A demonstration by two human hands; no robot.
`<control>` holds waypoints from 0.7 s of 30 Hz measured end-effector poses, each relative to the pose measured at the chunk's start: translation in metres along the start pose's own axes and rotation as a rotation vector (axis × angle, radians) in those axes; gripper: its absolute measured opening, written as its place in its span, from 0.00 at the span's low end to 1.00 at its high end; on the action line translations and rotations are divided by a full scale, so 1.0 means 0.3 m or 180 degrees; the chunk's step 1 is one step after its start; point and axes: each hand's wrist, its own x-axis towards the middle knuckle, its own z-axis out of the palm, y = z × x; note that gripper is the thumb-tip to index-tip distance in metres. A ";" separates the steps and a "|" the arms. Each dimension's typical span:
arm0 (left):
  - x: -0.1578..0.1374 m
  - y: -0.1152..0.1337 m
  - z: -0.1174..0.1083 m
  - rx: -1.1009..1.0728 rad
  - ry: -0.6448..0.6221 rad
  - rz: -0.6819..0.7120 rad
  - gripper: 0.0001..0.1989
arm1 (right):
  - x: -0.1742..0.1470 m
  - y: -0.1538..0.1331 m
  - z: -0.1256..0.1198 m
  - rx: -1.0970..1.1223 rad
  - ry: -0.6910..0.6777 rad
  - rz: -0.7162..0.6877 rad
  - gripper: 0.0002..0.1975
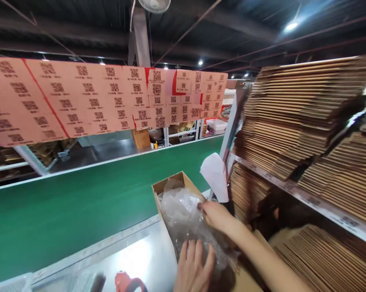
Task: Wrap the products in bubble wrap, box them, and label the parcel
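An open cardboard box (157,198) stands at the edge of the metal table, with clear bubble wrap (183,207) filling its inside. My left hand (196,261) lies on the near part of the wrap, its fingers stretched out and slightly apart. At the far right side of the box, my right hand (215,215) has its fingertips closed on the bubble wrap. What lies under the wrap is hidden.
A green conveyor belt (79,207) runs behind the metal table (146,251). An orange-red tape dispenser (125,282) lies at the front. Stacks of flattened cardboard (292,109) fill the right-hand rack. A pink sheet of QR codes (110,97) hangs above the belt.
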 end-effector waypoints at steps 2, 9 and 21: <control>0.005 -0.038 -0.018 0.0119 0.0527 -0.0072 0.30 | -0.088 -0.023 0.095 -0.0246 -0.0566 0.0001 0.22; 0.197 -0.076 -0.208 -0.0868 -0.2983 -0.0394 0.53 | -0.039 -0.069 -0.039 -0.0023 -0.0329 -0.0097 0.19; 0.188 -0.093 -0.222 -0.1187 -0.3208 -0.0581 0.52 | 0.359 -0.068 -0.020 0.1973 0.0732 -0.0460 0.41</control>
